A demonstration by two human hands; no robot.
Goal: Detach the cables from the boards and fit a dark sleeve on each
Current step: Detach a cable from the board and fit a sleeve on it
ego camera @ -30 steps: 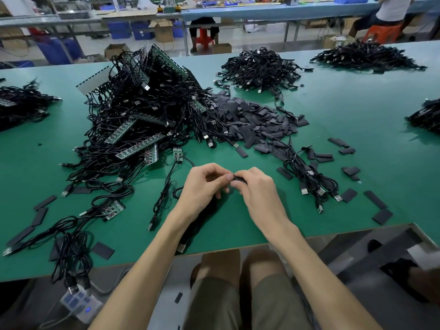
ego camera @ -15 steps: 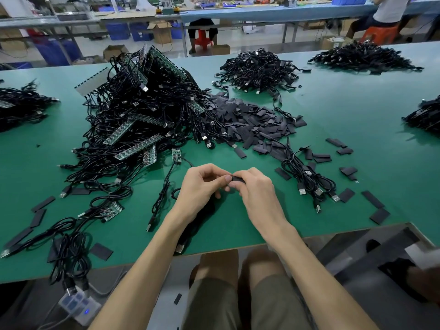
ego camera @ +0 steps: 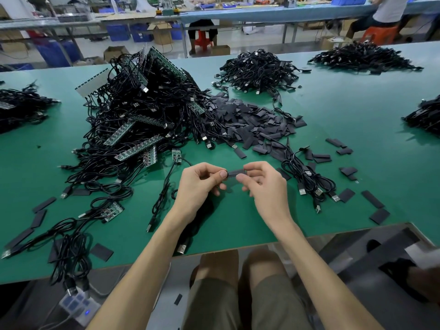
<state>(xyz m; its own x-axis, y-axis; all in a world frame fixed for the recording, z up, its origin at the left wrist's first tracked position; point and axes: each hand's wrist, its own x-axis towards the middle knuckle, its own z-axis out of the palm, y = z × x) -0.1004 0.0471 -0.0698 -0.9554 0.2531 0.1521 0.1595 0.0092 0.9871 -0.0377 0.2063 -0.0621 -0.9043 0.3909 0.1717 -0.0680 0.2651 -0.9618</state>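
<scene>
Centre of frame, low: your left hand (ego camera: pixel 200 184) and right hand (ego camera: pixel 265 186) hover just above the green table (ego camera: pixel 357 103), close together and bridged by one dark sleeve (ego camera: pixel 235 174). Left thumb and forefinger pinch its left end; right thumb and forefinger pinch its right end. The other fingers of both hands are curled in.

A black cable (ego camera: pixel 194 225) runs from under the left hand down to the near table edge and ends in a metal USB plug (ego camera: pixel 182 248). Whether its other end already sits inside the sleeve: cannot tell, your fingers cover it.

Judgement: the step in hand is sleeve fitting, not detaching.

The next move likely calls for:
- left hand steadies the cable end
- right hand draws the sleeve along it
- a light pinch, so the flat tube's mouth is not squashed closed

Stock:
- The pile of boards with cables (ego camera: pixel 142 110), upper left of centre, is large, so most of the task looks undone.
- The heap of loose sleeves (ego camera: pixel 250 120) lies against its right side.
- A small cable bundle (ego camera: pixel 309 182) lies just right of your right hand. Sleeved or not: too small to tell.
</scene>
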